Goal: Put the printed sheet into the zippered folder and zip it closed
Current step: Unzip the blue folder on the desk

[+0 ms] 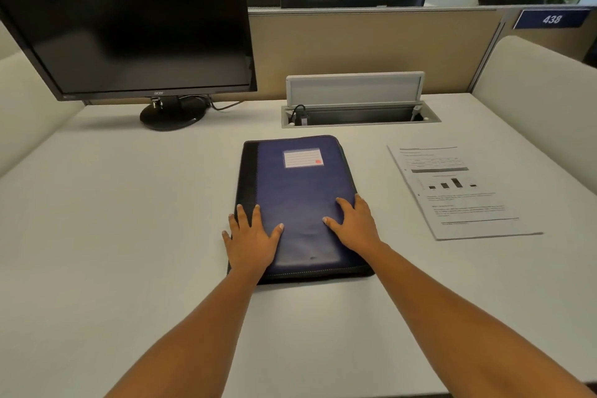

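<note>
A dark blue zippered folder (298, 184) with a black spine and a white label lies closed and flat in the middle of the white desk (129, 236). My left hand (251, 237) rests flat on its near left corner, fingers spread. My right hand (353, 223) lies flat on its near right part, fingers apart, reaching the right edge. Neither hand grips anything. The printed sheet (458, 191), with text and a small bar chart, lies flat on the desk to the right of the folder, apart from it.
A black monitor (129, 19) on a round stand (172, 115) occupies the back left. An open cable tray with a raised lid (355, 89) sits behind the folder. Beige partitions (371, 48) enclose the desk at the back and sides.
</note>
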Tool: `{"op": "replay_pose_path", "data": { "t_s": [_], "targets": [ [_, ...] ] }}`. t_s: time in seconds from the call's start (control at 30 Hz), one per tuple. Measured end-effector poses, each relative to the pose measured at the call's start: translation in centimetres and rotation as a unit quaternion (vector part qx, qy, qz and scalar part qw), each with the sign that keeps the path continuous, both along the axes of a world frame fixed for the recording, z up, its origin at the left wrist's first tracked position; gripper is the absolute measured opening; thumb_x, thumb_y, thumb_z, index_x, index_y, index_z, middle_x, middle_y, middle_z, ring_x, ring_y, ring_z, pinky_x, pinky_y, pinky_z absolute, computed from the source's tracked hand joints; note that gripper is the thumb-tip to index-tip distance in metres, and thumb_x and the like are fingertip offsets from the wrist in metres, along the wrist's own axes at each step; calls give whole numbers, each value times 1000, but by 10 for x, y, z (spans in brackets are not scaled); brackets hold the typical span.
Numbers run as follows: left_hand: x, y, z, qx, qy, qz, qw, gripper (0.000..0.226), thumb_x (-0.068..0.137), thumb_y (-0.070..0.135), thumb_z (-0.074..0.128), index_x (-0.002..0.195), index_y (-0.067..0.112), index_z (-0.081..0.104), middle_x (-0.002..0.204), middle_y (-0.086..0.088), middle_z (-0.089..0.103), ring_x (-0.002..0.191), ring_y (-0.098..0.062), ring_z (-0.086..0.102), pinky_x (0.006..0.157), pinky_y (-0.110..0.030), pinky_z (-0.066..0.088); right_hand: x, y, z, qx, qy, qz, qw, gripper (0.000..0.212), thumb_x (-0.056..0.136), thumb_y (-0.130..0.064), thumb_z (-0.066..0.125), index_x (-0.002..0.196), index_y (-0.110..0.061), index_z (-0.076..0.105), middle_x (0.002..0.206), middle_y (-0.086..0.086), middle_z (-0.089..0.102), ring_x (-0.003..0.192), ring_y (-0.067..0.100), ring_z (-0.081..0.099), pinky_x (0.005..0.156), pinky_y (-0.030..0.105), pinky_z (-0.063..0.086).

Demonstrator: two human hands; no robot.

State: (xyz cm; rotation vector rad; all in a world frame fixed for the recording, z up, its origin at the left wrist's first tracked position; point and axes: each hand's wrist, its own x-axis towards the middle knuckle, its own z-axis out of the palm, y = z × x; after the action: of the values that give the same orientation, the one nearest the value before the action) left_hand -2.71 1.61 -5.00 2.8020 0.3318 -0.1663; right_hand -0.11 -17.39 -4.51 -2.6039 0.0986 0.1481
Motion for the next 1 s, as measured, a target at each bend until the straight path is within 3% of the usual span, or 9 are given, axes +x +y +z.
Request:
{"op": "replay_pose_path", "data": {
  "t_s": [0.13,0.3,0.47,0.6,0.77,1.0],
  "targets": [
    [5,5,-1,-21,2,-8,1000,73,90,60,32,148,24,7,158,-9,-2,145,-32,1,116,-48,10,4,-1,9,16,18,-30,999,71,82,-48,59,139,-19,29,149,15,25,137,32,23,110,43,29],
    [9,15,1,-34,8,-22,999,74,89,58,38,148,22,10,158,-8,1,145,-32,3,116,-49,11,8,0,25,-42,85,-29,995,85,74,-50,68,139,-17,23,138,15,40,127,33,36,103,39,36],
    [15,38,6,-25,18,-43,999,75,88,57,43,148,22,14,158,-9,3,145,-32,4,116,-50,10,-4,12,28,18,135,-74,988,94,64,-46,78,135,-12,27,138,17,35,127,33,38,105,40,36],
    [24,56,7,15,45,-62,997,74,89,59,36,148,23,9,158,-10,0,145,-34,1,115,-53,7,-21,30,23,112,161,-86,977,110,60,-42,82,141,-11,15,141,16,30,128,33,40,106,41,38],
    [33,68,10,33,61,-49,996,69,92,58,29,148,26,7,158,-11,-6,144,-35,-7,112,-60,0,-40,67,18,101,196,-61,974,126,65,-44,78,144,-6,-12,147,19,21,132,34,34,109,39,35],
    [39,68,9,37,68,-38,996,74,91,61,23,149,21,0,157,-13,-11,143,-36,-14,108,-66,-4,-53,93,8,105,171,-32,979,119,72,-49,71,143,-5,-14,149,16,22,133,32,34,109,39,34]
  ]
}}
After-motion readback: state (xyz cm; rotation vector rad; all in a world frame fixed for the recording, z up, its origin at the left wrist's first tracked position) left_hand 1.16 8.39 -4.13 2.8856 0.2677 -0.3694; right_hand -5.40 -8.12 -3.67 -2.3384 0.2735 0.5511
